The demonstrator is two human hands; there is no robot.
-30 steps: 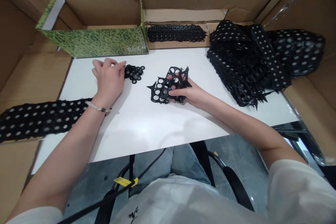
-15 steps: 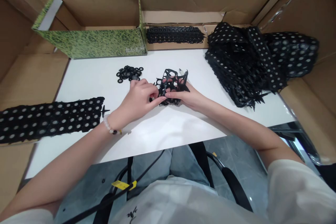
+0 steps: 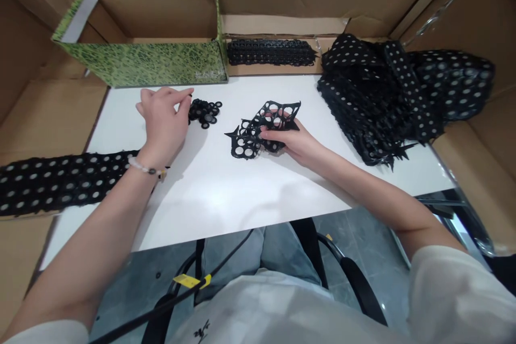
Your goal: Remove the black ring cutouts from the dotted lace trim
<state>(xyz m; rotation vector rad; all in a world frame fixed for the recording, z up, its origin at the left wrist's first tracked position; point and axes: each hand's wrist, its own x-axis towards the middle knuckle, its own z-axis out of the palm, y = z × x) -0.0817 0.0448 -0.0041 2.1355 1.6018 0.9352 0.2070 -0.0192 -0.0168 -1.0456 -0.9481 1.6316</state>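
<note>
My right hand (image 3: 294,142) grips a small black rubber sheet full of round holes (image 3: 262,129) just above the white table (image 3: 250,193). My left hand (image 3: 161,118) hovers at the left of a little heap of black rings (image 3: 205,112), its fingers curled in a loose pinch with the tips at the heap's edge. Whether a ring sits between those fingers I cannot make out.
A long black perforated strip (image 3: 68,183) lies at the table's left edge. A big pile of such sheets (image 3: 387,97) fills the right side. A green patterned open box (image 3: 141,59) and a row of black parts (image 3: 270,52) stand at the back. Cardboard walls surround the table.
My left hand left the sheet and swung back left to the ring heap. My right hand kept its hold and unfolded the sheet a little wider.
</note>
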